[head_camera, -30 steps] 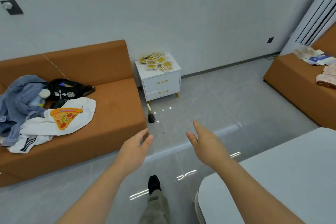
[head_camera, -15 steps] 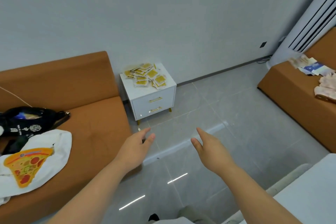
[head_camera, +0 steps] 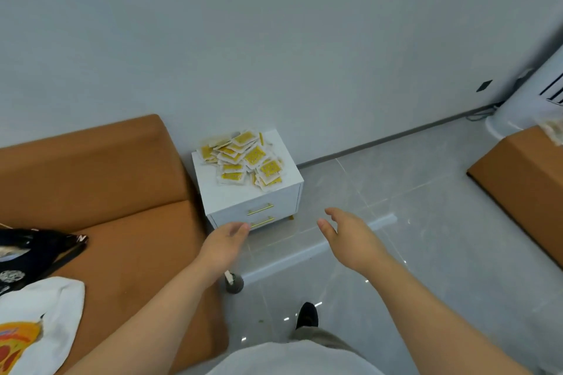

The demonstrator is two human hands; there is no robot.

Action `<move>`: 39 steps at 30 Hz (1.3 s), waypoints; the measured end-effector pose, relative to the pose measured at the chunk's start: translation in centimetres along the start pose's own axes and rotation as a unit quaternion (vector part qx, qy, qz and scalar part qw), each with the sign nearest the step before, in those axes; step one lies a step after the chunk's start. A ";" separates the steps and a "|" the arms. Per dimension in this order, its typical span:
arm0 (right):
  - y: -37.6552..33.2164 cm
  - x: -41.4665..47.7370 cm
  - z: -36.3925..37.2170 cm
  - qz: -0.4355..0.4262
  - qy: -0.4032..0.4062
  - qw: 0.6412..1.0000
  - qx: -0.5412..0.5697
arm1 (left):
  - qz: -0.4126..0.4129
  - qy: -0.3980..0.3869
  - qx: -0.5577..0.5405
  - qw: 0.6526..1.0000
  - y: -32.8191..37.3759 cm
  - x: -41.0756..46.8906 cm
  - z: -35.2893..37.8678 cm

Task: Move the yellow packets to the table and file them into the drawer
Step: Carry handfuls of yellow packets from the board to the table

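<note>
**A:** Left hand (head_camera: pixel 225 240): holding anything?

**B:** Nothing. Open, fingers loose and reaching forward, tips in line with the lower front corner of the cabinet (head_camera: pixel 231 198). Touching it or just short of it, cannot tell.

**A:** And the right hand (head_camera: pixel 344 237)?

**B:** Also open and empty, palm turned inward, thumb spread from the fingers. Out over the floor, off the cabinet's front right corner and apart from it.

**A:** Whereabouts of the packets (head_camera: pixel 243 161)?

**B:** Heaped on top of the cabinet, toward its back and right side, overlapping at every angle. No single long axis to speak of, just a loose sprawl. Bare white strip along the cabinet's front edge.

**A:** Direction from the hands?

**B:** Ahead and above both. Nearly straight beyond the left fingertips, up past the two shut drawers (head_camera: pixel 260 213). From the right hand, ahead and off to the left.

**A:** Nearer hand?

**B:** The left, by the look of it, being closest to the cabinet front.

**A:** Next move, then?

**B:** Likely a reach up over the cabinet's front edge, gathering from both sides. Slippery little things, probably; easy to scatter off the right edge.
</note>
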State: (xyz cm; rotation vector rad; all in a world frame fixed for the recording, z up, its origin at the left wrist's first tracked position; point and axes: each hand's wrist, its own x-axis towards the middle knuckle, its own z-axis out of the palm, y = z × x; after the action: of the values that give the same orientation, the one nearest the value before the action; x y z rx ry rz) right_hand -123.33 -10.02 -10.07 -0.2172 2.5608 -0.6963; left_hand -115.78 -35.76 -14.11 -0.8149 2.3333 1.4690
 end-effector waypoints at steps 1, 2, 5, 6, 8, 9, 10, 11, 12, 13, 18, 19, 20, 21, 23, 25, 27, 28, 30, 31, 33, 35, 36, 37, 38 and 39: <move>-0.5 2.2 -1.1 -0.003 -0.006 1.000 -0.004 | -0.015 0.005 -0.014 1.000 1.1 1.9 -0.2; -1.2 4.5 -2.2 -0.006 -0.011 1.000 -0.007 | -0.030 0.011 -0.029 0.999 2.1 3.8 -0.4; -3.4 10.8 -4.5 -0.004 -0.028 1.000 0.009 | -0.066 0.017 -0.093 0.993 5.0 8.4 -1.2; -4.1 12.8 -4.9 -0.001 -0.038 0.999 0.016 | -0.083 0.023 -0.113 0.990 5.7 9.9 -1.6; -5.5 17.1 -5.4 0.002 -0.053 0.998 0.021 | -0.121 0.034 -0.138 0.982 6.2 13.7 -2.6; -6.2 19.2 -5.5 0.010 -0.062 0.998 0.024 | -0.141 0.037 -0.157 0.977 6.2 15.9 -3.2; -6.7 21.4 -5.4 0.021 -0.072 0.997 0.031 | -0.158 0.042 -0.181 0.970 6.1 18.2 -3.8; -7.1 23.3 -5.2 0.032 -0.080 0.995 0.041 | -0.174 0.049 -0.201 0.963 6.0 20.2 -4.3; -7.5 25.4 -4.9 0.045 -0.084 0.994 0.053 | -0.191 0.053 -0.214 0.956 5.8 22.4 -4.7; -7.9 27.8 -4.5 0.061 -0.089 0.992 0.067 | -0.209 0.051 -0.225 0.950 5.5 25.0 -5.2; -10.1 38.1 -2.3 0.203 -0.125 0.954 0.184 | -0.298 0.037 -0.258 0.918 5.6 37.0 -7.7; -10.6 39.7 -2.0 0.229 -0.137 0.943 0.199 | -0.310 0.039 -0.260 0.913 5.6 38.9 -8.4; -10.9 41.3 -1.5 0.254 -0.149 0.932 0.213 | -0.322 0.040 -0.268 0.907 5.7 40.6 -9.0; -11.3 42.8 -1.1 0.277 -0.159 0.920 0.227 | -0.333 0.038 -0.279 0.900 5.7 42.2 -9.4; -11.8 45.9 0.2 0.313 -0.172 0.896 0.263 | -0.355 0.035 -0.311 0.881 5.4 45.4 -10.1; -12.3 49.0 1.7 0.341 -0.183 0.873 0.297 | -0.378 0.042 -0.340 0.860 4.9 48.4 -10.5; -12.8 52.0 3.4 0.357 -0.192 0.853 0.329 | -0.400 0.062 -0.352 0.844 4.0 51.4 -10.7; -13.0 53.6 4.4 0.364 -0.193 0.844 0.343 | -0.410 0.072 -0.358 0.836 3.4 52.9 -10.6; -13.3 56.6 6.8 0.377 -0.195 0.830 0.362 | -0.428 0.083 -0.362 0.824 2.2 55.6 -10.4; -13.5 58.0 8.1 0.382 -0.197 0.824 0.370 | -0.437 0.087 -0.355 0.822 1.6 56.8 -10.3; -13.8 60.4 10.8 0.393 -0.202 0.808 0.390 | -0.455 0.092 -0.335 0.820 0.6 58.5 -9.7; -14.0 62.6 13.2 0.403 -0.205 0.796 0.402 | -0.471 0.096 -0.317 0.818 -0.5 60.1 -9.0; -14.0 63.5 14.2 0.407 -0.202 0.794 0.404 | -0.480 0.098 -0.311 0.814 -1.2 60.7 -8.7; -14.1 64.4 15.1 0.411 -0.196 0.793 0.404 | -0.488 0.101 -0.309 0.810 -1.8 61.1 -8.4; -14.3 65.3 15.9 0.414 -0.191 0.793 0.404 | -0.491 0.104 -0.309 0.808 -2.5 61.5 -8.2; -14.4 66.0 16.5 0.417 -0.182 0.792 0.407 | -0.494 0.104 -0.312 0.805 -3.0 61.9 -8.0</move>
State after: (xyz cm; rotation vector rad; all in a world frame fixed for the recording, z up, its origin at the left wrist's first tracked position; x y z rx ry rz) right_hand -172.68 -47.26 -41.81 0.9141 1.5182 -1.1331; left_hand -163.43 -63.47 -43.58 -2.0219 1.0264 1.5861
